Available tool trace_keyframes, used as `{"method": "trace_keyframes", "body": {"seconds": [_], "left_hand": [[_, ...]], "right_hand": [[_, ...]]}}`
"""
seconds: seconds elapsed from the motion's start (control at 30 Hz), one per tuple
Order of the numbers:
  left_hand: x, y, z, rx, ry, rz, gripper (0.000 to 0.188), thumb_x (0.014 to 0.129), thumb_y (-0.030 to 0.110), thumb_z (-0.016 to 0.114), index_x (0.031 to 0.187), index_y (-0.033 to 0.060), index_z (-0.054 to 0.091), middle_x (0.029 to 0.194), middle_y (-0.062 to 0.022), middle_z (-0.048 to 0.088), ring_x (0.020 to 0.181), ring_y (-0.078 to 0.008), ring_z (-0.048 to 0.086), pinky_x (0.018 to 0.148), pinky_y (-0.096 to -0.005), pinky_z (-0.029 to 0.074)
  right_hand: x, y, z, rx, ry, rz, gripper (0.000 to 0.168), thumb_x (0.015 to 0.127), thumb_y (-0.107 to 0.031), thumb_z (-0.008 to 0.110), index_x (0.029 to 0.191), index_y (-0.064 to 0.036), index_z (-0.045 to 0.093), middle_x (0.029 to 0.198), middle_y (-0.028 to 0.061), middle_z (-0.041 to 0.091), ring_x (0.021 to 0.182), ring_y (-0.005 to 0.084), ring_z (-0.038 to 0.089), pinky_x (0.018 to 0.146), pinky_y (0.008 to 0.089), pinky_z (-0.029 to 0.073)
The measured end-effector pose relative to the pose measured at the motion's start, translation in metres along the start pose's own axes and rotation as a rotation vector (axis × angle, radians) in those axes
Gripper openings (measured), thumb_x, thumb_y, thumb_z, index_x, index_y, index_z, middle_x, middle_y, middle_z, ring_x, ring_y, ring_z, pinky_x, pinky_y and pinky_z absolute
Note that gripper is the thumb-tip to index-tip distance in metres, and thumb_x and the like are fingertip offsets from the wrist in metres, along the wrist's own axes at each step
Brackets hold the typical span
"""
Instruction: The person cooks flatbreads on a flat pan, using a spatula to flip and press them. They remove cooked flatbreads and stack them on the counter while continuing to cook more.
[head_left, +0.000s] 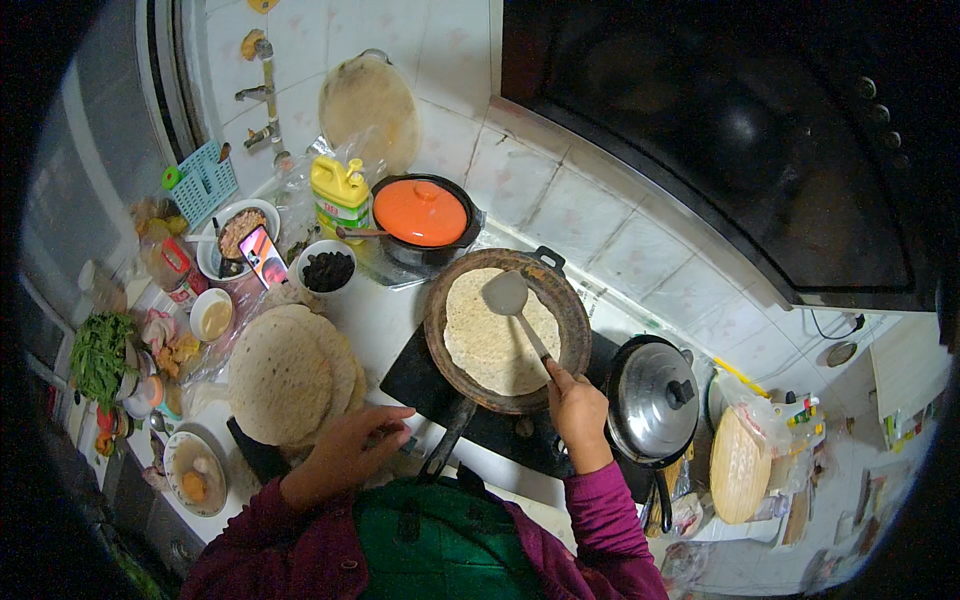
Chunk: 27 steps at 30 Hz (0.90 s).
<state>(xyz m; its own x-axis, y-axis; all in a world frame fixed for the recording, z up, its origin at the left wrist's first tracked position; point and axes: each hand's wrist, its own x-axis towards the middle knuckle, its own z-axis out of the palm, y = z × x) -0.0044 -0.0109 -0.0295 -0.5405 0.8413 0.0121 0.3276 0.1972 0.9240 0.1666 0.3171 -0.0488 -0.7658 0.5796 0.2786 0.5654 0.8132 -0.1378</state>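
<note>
A round flatbread (480, 352) lies in a wide, worn frying pan (580, 322) on the black stovetop. My right hand (577, 409) grips the handle of a spatula (505, 292), whose broad grey head is over the upper part of the bread; whether it touches the bread I cannot tell. My left hand (360, 446) is empty with its fingers apart, between the pan's handle and a stack of flatbreads (281, 375) at the left. The thumb side of that hand is nearest the pan handle (448, 439).
Right of the pan stands a lidded metal pan (654, 397). Behind are an orange-lidded pot (420, 212), a yellow oil jug (339, 191) and a bowl of dark food (326, 247). A phone (262, 255), a sauce bowl (212, 314) and a soup bowl (195, 472) stand left. A range hood (712, 150) hangs above.
</note>
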Motion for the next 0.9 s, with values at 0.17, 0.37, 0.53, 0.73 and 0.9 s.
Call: {"method": "trace_keyframes", "body": {"seconds": [0.17,0.37,0.53,0.73,0.9], "left_hand": [[0.000,-0.003,0.001,-0.020,0.006,-0.002,0.040,0.103,0.024,0.068,0.138,0.0053,0.065,0.114,-0.0154,0.073,0.101,-0.0239,0.072,0.089,-0.0368,0.058],[0.003,0.001,-0.003,0.005,-0.019,-0.025,0.038,0.103,0.023,0.068,0.137,0.0054,0.066,0.115,-0.0155,0.073,0.100,-0.0240,0.073,0.088,-0.0370,0.059],[0.002,0.006,-0.004,-0.028,0.009,-0.013,0.038,0.102,0.023,0.068,0.136,0.0062,0.067,0.114,-0.0158,0.073,0.099,-0.0242,0.073,0.086,-0.0368,0.059],[0.000,0.002,-0.002,0.005,0.021,-0.003,0.037,0.102,0.023,0.069,0.135,0.0063,0.067,0.113,-0.0158,0.073,0.099,-0.0242,0.073,0.086,-0.0365,0.059],[0.000,-0.001,0.000,0.014,0.025,-0.002,0.038,0.102,0.023,0.069,0.135,0.0062,0.067,0.112,-0.0162,0.073,0.098,-0.0245,0.073,0.085,-0.0365,0.059]], "right_hand": [[-0.005,0.001,-0.003,0.077,-0.005,-0.002,0.035,0.093,-0.018,0.072,0.128,-0.023,0.075,0.088,0.0160,0.073,0.078,0.0358,0.072,0.068,0.0462,0.057],[-0.008,-0.003,-0.007,0.092,-0.019,0.006,0.034,0.094,-0.017,0.072,0.128,-0.023,0.075,0.092,0.0176,0.074,0.081,0.0364,0.073,0.069,0.0452,0.058],[-0.015,-0.006,-0.011,0.141,-0.020,-0.010,0.034,0.094,-0.015,0.072,0.127,-0.022,0.076,0.091,0.0178,0.074,0.080,0.0362,0.073,0.070,0.0448,0.058],[-0.023,-0.007,-0.004,0.174,-0.032,0.001,0.037,0.093,-0.018,0.072,0.129,-0.024,0.075,0.093,0.0172,0.075,0.079,0.0358,0.073,0.068,0.0451,0.059],[-0.026,-0.013,-0.009,0.252,-0.063,0.044,0.034,0.092,-0.013,0.074,0.126,-0.019,0.076,0.094,0.0179,0.075,0.084,0.0381,0.072,0.074,0.0436,0.058]]}}
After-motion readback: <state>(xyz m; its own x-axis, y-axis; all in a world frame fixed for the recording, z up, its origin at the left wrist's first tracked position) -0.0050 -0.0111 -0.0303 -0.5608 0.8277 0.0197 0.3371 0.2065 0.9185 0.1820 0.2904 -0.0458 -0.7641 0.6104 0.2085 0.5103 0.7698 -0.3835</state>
